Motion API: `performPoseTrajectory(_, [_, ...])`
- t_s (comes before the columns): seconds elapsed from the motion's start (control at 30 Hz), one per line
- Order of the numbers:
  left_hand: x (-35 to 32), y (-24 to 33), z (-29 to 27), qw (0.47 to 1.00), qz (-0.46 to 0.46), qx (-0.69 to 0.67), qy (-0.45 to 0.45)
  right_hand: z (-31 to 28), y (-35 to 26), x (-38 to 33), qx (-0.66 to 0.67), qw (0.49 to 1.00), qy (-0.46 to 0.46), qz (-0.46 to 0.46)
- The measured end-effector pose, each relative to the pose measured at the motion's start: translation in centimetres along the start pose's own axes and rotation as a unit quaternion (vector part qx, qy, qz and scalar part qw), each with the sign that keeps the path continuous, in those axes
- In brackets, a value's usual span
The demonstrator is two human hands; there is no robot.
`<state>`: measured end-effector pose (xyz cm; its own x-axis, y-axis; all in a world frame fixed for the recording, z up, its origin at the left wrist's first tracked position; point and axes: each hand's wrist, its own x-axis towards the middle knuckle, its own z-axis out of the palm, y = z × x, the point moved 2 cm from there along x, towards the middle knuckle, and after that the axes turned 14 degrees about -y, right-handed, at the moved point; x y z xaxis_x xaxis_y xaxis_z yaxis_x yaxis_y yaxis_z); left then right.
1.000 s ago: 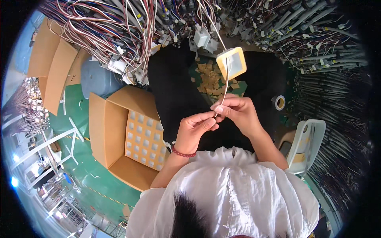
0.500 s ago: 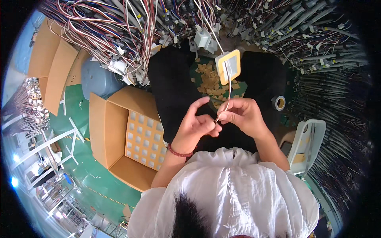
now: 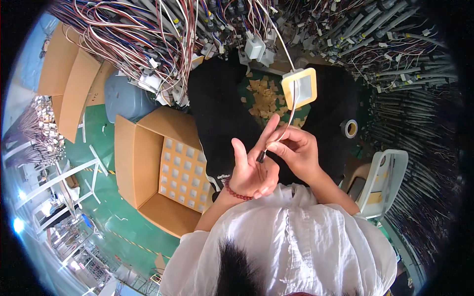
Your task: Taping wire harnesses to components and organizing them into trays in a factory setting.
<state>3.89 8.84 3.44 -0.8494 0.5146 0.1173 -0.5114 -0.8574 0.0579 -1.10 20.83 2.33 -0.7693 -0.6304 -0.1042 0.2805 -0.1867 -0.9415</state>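
My right hand (image 3: 297,150) pinches a thin brown-and-white cable (image 3: 288,129) between thumb and fingertips. A small black connector (image 3: 261,157) sticks out at the cable's end, over my left palm. My left hand (image 3: 254,172) is turned palm up, thumb and index finger stretched apart and the other fingers loosely bent, and it grips nothing. Beyond the hands, the same cable runs up into a white square housing (image 3: 307,88) with a pale yellow border. From the housing's far side a white cable (image 3: 284,42) leads up to the wire bundles.
Thick wire bundles (image 3: 133,34) hang ahead, and grey cables (image 3: 414,108) line the right. An open cardboard box (image 3: 129,167) holding a gridded tray (image 3: 183,172) stands at left, near a blue-grey stool (image 3: 123,98). A tape roll (image 3: 349,129) and white plastic chair (image 3: 387,180) are at right.
My left hand has let go of the cable end and turned palm up, spreading its fingers. The black connector now shows. The white housing has shifted right and tilted.
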Motion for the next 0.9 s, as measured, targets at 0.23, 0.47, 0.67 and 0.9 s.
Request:
performPoseTrajectory(0.23, [0.0,0.2,0.2,0.999,-0.002,0.033,-0.002,0.5,-0.5,-0.2,-0.052,0.999,0.014,-0.008])
performPoseTrajectory(0.47, [0.2,-0.1,1.0,0.998,0.046,0.053,0.003,0.8,-1.1,0.0,-0.13,0.989,0.027,-0.071])
performPoseTrajectory(0.67, [-0.2,0.4,0.5,0.995,0.023,0.078,0.053,1.3,-1.9,0.1,-0.21,0.97,0.044,-0.113])
performPoseTrajectory(0.9, [-3.1,2.3,1.0,0.994,0.044,0.065,0.073,-1.9,-3.8,2.0,-0.255,0.947,0.126,-0.147])
